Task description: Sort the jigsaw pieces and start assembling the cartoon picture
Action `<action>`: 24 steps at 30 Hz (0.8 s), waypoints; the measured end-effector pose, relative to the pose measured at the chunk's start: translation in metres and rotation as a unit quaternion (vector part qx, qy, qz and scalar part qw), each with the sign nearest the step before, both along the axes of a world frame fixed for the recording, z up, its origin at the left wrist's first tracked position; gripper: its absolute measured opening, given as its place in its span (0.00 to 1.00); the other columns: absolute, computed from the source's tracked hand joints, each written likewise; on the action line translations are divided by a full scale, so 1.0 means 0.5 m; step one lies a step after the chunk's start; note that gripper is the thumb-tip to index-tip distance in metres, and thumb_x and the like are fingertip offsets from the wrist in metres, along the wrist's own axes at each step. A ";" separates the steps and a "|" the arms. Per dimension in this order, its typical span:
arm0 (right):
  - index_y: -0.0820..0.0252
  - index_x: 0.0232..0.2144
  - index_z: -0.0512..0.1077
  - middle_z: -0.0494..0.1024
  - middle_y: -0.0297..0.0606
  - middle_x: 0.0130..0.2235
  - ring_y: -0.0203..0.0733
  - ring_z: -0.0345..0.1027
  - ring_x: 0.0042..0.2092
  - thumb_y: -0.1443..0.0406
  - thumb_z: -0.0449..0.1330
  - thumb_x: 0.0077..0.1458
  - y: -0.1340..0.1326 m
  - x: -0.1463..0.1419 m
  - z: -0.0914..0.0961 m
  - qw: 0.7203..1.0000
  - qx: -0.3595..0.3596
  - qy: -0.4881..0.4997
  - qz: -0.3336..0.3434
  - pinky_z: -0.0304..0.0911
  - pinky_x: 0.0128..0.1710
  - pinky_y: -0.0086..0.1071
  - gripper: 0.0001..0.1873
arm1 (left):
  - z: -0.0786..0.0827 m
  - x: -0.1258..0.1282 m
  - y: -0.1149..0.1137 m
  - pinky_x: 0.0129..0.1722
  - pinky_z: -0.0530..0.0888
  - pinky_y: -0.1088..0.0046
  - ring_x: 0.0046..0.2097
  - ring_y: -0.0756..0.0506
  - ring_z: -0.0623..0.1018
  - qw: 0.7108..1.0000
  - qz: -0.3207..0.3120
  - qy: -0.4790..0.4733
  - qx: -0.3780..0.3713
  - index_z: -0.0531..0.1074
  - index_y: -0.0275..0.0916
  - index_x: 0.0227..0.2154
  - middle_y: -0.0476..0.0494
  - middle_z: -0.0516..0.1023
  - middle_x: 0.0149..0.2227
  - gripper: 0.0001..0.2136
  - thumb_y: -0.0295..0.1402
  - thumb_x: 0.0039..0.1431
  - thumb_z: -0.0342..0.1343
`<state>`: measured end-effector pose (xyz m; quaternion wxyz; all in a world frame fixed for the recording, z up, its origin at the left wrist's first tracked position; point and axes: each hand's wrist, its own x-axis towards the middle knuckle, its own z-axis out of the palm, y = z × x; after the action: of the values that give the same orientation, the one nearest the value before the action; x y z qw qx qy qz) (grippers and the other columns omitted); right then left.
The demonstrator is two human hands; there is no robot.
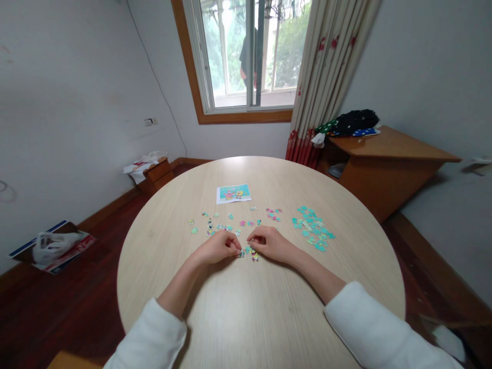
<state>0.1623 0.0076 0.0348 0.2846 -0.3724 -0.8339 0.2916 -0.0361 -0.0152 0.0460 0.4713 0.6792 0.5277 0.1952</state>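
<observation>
Both my hands rest on a round light-wood table. My left hand is curled, its fingertips pinched at a small cluster of joined puzzle pieces lying between the hands. My right hand is also curled, fingers pressed down on the same cluster from the right. Loose puzzle pieces lie scattered just beyond my hands. A pile of teal pieces sits to the right. A small reference picture lies farther back.
A wooden desk with dark clothing stands at the right. A curtain hangs beside the window. A low wooden cabinet and a plastic bag are on the dark floor at left.
</observation>
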 end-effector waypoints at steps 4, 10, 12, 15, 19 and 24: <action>0.62 0.27 0.75 0.71 0.33 0.24 0.33 0.62 0.28 0.71 0.58 0.46 -0.001 0.001 0.001 1.000 -0.007 -0.016 0.026 0.57 0.30 0.26 0.05 | -0.001 0.000 0.000 0.25 0.61 0.78 0.24 0.52 0.68 1.000 0.004 -0.002 0.000 0.72 0.34 0.24 0.50 0.72 0.21 0.05 0.31 0.43 0.56; 0.63 0.26 0.76 0.70 0.33 0.23 0.33 0.60 0.28 0.72 0.59 0.45 0.000 0.002 0.003 0.998 -0.002 -0.034 0.049 0.54 0.29 0.26 0.06 | -0.006 -0.001 0.002 0.25 0.61 0.78 0.23 0.53 0.67 1.000 0.000 -0.005 0.003 0.72 0.34 0.24 0.50 0.72 0.20 0.05 0.31 0.44 0.55; 0.63 0.27 0.76 0.70 0.33 0.23 0.32 0.60 0.27 0.72 0.59 0.45 0.000 0.002 0.004 0.998 -0.006 -0.038 0.052 0.54 0.29 0.25 0.06 | -0.008 -0.001 0.002 0.25 0.61 0.78 0.23 0.52 0.67 1.000 0.001 -0.002 0.003 0.72 0.34 0.24 0.50 0.72 0.20 0.05 0.30 0.43 0.55; 0.63 0.27 0.76 0.70 0.33 0.23 0.32 0.60 0.27 0.72 0.58 0.45 -0.001 0.001 0.005 0.998 -0.011 -0.041 0.053 0.54 0.29 0.25 0.07 | -0.009 0.000 0.003 0.25 0.61 0.77 0.24 0.52 0.68 1.000 0.000 -0.003 0.010 0.72 0.34 0.24 0.50 0.72 0.20 0.05 0.31 0.44 0.55; 0.63 0.27 0.77 0.71 0.33 0.23 0.32 0.60 0.27 0.72 0.58 0.45 -0.002 0.001 0.007 0.997 -0.018 -0.046 0.052 0.54 0.28 0.25 0.07 | -0.008 0.002 0.002 0.25 0.62 0.77 0.24 0.52 0.68 1.000 0.003 0.005 0.018 0.72 0.33 0.25 0.50 0.72 0.21 0.06 0.31 0.43 0.55; 0.63 0.27 0.77 0.71 0.33 0.23 0.32 0.60 0.27 0.72 0.58 0.46 -0.004 0.000 0.010 0.997 -0.024 -0.048 0.054 0.54 0.28 0.24 0.08 | -0.003 0.004 0.001 0.25 0.62 0.77 0.24 0.52 0.67 0.999 0.007 0.023 0.027 0.73 0.33 0.25 0.51 0.71 0.20 0.06 0.30 0.44 0.55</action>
<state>0.1626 0.0057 0.0399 0.2190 -0.3472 -0.8582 0.3082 -0.0341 -0.0148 0.0445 0.4393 0.6923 0.5373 0.1973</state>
